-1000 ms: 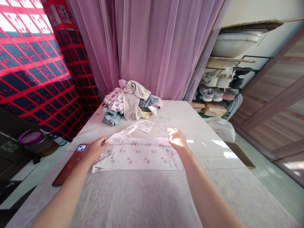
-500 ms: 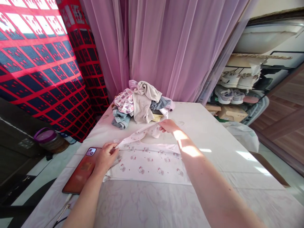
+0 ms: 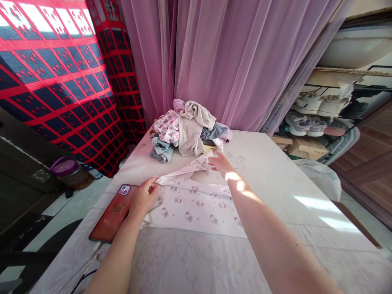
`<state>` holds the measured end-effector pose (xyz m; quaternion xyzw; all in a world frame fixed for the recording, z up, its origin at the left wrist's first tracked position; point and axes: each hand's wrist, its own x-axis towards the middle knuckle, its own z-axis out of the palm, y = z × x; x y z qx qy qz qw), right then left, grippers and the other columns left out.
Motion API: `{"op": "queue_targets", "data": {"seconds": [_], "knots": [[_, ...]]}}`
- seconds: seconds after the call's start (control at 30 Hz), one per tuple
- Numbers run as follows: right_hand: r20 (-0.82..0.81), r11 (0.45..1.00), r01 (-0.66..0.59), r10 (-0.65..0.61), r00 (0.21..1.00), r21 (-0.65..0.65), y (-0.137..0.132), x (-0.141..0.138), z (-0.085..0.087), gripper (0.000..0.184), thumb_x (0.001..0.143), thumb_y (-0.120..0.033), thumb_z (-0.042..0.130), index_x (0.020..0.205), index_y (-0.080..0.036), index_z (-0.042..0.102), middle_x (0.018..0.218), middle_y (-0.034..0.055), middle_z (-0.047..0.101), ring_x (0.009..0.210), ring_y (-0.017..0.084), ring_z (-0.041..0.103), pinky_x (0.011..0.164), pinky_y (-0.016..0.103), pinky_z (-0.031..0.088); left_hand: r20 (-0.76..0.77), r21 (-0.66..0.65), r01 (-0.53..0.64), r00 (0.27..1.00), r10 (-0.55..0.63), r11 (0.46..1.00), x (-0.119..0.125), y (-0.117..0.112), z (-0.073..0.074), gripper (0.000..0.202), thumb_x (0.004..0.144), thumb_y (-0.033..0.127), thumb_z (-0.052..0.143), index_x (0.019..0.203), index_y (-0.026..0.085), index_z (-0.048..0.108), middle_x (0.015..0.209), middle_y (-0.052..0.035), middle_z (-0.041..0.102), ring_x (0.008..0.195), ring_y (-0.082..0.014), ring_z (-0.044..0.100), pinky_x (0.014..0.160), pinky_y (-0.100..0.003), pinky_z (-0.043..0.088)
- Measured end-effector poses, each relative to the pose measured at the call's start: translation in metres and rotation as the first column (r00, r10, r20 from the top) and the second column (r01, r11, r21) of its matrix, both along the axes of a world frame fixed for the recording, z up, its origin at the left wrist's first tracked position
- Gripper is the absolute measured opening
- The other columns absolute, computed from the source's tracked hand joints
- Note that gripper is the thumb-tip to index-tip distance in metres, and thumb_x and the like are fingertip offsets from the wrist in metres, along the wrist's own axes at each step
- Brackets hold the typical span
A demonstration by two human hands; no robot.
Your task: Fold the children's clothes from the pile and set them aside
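A pale pink garment (image 3: pixel 196 208) printed with small cartoon cats lies spread on the covered table (image 3: pixel 183 261), one narrow limb of it stretched toward the back. My left hand (image 3: pixel 145 198) pinches the cloth at the garment's left upper edge, beside the phone. At the far end of that narrow limb is my right hand (image 3: pixel 219 162), its fingers apart and right by the cloth. My right forearm covers the garment's right part. Just beyond, a heap of crumpled clothes (image 3: pixel 191 130) holds beige, pink, grey and denim pieces.
A brown-red phone (image 3: pixel 114 213) with a cable (image 3: pixel 88 265) lies at the table's left. Purple curtains (image 3: pixel 208 61) hang behind. Shoes (image 3: pixel 306 122) and boxes (image 3: pixel 308 148) stand on a rack at the right. A purple-lidded jar (image 3: pixel 70 171) is at the left, below the tabletop.
My right hand has opened its fingers and let go of the garment's narrow limb, which now lies lower. My left hand keeps its pinch. The whole view has shifted slightly.
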<state>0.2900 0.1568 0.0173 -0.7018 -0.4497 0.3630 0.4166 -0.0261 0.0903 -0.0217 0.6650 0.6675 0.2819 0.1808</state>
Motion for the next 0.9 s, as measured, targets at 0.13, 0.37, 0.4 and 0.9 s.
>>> {"op": "queue_targets", "data": {"seconds": [0.13, 0.37, 0.4, 0.9], "knots": [[0.126, 0.998, 0.006, 0.003, 0.992, -0.066, -0.024, 0.012, 0.005, 0.039, 0.076, -0.023, 0.060, 0.115, -0.019, 0.065, 0.096, 0.0057, 0.072, 0.079, 0.017, 0.068, 0.068, 0.027, 0.051, 0.000, 0.002, 0.020, 1.000, -0.020, 1.000, 0.000, 0.002, -0.001, 0.039, 0.082, 0.034, 0.054, 0.119, 0.027, 0.067, 0.092, -0.0023, 0.074, 0.082, -0.0203, 0.068, 0.079, -0.032, 0.052], [0.410, 0.988, -0.110, 0.144, 0.901, -0.105, -0.110, 0.044, 0.017, 0.018, 0.076, -0.034, 0.057, 0.077, -0.022, 0.071, 0.071, -0.0003, 0.069, 0.070, 0.018, 0.063, 0.062, 0.026, 0.045, -0.011, -0.036, 0.028, 1.000, -0.028, 0.999, 0.000, 0.002, 0.001, 0.037, 0.082, 0.039, 0.052, 0.113, 0.026, 0.068, 0.090, -0.0028, 0.074, 0.079, -0.0204, 0.067, 0.072, -0.030, 0.050], [0.434, 0.986, -0.110, 0.153, 0.888, -0.122, -0.121, 0.048, 0.016, 0.020, 0.077, -0.036, 0.057, 0.080, -0.022, 0.072, 0.075, 0.0004, 0.071, 0.071, 0.018, 0.063, 0.063, 0.026, 0.045, -0.014, -0.047, 0.029, 0.999, -0.030, 0.998, 0.000, 0.002, 0.002, 0.036, 0.082, 0.040, 0.052, 0.112, 0.026, 0.068, 0.090, -0.0027, 0.074, 0.079, -0.0203, 0.067, 0.071, -0.030, 0.049], [0.832, 0.983, -0.163, 0.022, 0.554, 0.083, -0.107, 0.069, 0.004, 0.030, 0.084, -0.018, 0.044, 0.100, -0.022, 0.070, 0.108, 0.0069, 0.070, 0.102, 0.022, 0.059, 0.089, 0.031, 0.040, 0.043, -0.232, 0.010, 0.999, 0.000, 0.973, 0.022, 0.032, 0.044, 0.030, 0.082, 0.044, 0.050, 0.097, 0.022, 0.063, 0.084, -0.0024, 0.072, 0.059, -0.0158, 0.061, 0.050, -0.023, 0.040]]}}
